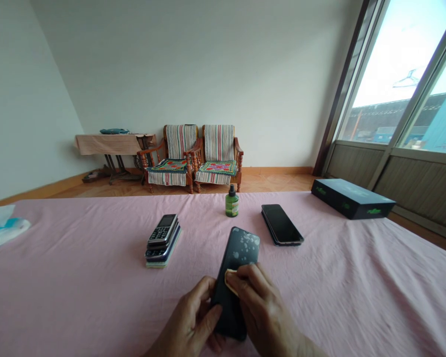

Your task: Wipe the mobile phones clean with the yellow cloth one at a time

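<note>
Head view: your left hand (195, 315) grips a black slab phone (226, 305), right hand (258, 302) pinches yellowish cloth (229, 280); whitish upper spots (246, 246) look unwiped.

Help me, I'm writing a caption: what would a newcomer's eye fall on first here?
Probably the dark phone front and centre, gripped by the left hand, with pale spots across its upper end. The right hand holds a small yellowish pad against it. Next, perhaps, the green bottle standing farther back on the pink cloth.
</note>
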Demonstrator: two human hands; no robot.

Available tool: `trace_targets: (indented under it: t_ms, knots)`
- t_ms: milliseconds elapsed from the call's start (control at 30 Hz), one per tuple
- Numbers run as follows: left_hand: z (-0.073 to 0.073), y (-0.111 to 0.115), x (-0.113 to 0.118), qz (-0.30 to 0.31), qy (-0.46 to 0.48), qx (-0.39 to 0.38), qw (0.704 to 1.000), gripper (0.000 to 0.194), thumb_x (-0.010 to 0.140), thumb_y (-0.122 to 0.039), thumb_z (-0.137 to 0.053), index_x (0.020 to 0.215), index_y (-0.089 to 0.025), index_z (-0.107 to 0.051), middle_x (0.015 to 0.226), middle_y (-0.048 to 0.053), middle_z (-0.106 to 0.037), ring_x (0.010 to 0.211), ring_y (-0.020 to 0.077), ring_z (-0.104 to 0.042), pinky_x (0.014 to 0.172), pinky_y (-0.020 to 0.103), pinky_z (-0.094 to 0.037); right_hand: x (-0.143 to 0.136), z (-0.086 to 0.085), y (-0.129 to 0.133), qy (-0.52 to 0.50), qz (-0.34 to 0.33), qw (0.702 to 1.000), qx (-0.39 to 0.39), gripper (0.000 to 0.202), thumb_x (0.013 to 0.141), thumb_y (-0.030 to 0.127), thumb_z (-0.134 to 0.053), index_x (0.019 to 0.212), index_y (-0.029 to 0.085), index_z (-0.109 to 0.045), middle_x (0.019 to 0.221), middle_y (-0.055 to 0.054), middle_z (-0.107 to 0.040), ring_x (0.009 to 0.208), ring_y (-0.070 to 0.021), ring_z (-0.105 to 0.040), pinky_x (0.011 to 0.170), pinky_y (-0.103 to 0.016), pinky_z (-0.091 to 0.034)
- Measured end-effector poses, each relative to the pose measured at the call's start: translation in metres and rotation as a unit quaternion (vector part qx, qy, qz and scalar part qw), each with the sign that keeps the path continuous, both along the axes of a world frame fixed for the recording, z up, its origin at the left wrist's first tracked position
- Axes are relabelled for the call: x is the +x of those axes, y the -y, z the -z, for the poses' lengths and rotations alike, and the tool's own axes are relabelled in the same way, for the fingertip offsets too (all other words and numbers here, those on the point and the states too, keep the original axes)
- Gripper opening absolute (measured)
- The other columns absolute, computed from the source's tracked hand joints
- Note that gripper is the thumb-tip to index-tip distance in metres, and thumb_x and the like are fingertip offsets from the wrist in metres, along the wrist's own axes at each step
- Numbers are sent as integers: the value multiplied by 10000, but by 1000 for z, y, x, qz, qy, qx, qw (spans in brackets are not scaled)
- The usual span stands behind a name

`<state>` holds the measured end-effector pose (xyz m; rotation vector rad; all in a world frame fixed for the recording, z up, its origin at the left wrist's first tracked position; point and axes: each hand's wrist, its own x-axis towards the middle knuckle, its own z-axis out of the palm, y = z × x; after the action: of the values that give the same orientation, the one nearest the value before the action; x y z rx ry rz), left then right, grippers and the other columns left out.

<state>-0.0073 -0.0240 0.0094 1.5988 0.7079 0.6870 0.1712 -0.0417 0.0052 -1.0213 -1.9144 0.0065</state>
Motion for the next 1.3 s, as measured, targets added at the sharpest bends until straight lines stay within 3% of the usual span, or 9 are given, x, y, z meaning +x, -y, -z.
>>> trace_targets:
  t_ms: [167, 367, 600, 833, 933, 1067, 1133, 1200, 1300]
  knots:
    - [-1, 1, 0, -5, -10, 8, 1000, 297, 935, -480, -476, 975, -189, -432, 788, 1, -525, 597, 123, -555, 517, 221, -489, -1, -1, 2, -19, 11, 1000, -21, 351, 929, 75, -357, 1178, 183, -581, 946, -115, -561, 839, -213, -551, 661, -324, -534]
    - [-1, -1, 2, -2, 2, 16, 1000, 266, 939, -452, -485, 965, -189, -459, 842, 13, -527, 628, 124, -558, 531, 221, -487, -1, -1, 5, -12, -55, 998, -30, 331, 863, 28, -386, 1009, 179, -642, 894, -90, -571, 800, -198, -551, 661, -311, -523]
    - [0, 0, 0, -10, -25, 13, 1000, 343, 917, -520, -485, 934, -181, -438, 777, 0, -511, 588, 123, -568, 521, 229, -490, 32, -8, -19, -128, 95, 987, 13, 359, 902, 68, -417, 1139, 230, -633, 985, -69, -554, 900, -182, -563, 749, -301, -505]
    - [0, 1, -1, 6, -25, -7, 1000, 355, 917, -529, -483, 951, -179, -432, 789, -3, -515, 580, 109, -569, 528, 225, -491, 42, -15, -26, -193, 112, 974, 40, 325, 902, 93, -457, 1108, 251, -653, 964, -50, -555, 869, -163, -576, 736, -290, -496]
    - [0, 1, 0, 2, -22, -5, 1000, 361, 909, -532, -497, 937, -177, -439, 780, -4, -514, 584, 110, -567, 529, 223, -491, 35, -11, -21, -162, 90, 983, 15, 359, 884, 64, -430, 1103, 237, -657, 971, -63, -563, 892, -178, -569, 754, -309, -493]
    - [2, -1, 2, -9, 1, -19, 1000, 349, 906, -519, -514, 942, -178, -451, 793, 4, -539, 574, 112, -568, 510, 217, -485, 16, -5, -6, -111, -33, 991, -67, 407, 805, 14, -418, 1037, 226, -677, 900, -55, -579, 839, -171, -583, 698, -281, -498]
    - [4, -4, 2, -22, 17, -36, 999, 348, 897, -514, -533, 956, -179, -461, 791, 3, -552, 566, 114, -571, 503, 216, -483, 13, -5, -2, -110, -60, 988, -92, 389, 769, 14, -427, 965, 219, -693, 862, -47, -585, 804, -165, -592, 670, -267, -496]
    - [6, -8, 1, -37, 33, -51, 997, 363, 876, -517, -565, 966, -176, -476, 777, 1, -569, 544, 117, -573, 500, 223, -482, 20, -6, -5, -146, -24, 985, -90, 350, 765, 37, -442, 922, 211, -701, 863, -48, -598, 804, -168, -600, 683, -273, -498]
    - [8, -13, -1, -65, 52, -71, 994, 408, 819, -539, -629, 936, -164, -520, 728, -3, -582, 531, 124, -570, 484, 218, -464, 47, -5, -19, -246, 107, 961, -68, 272, 767, 112, -491, 887, 210, -715, 889, -51, -625, 834, -187, -615, 729, -302, -502]
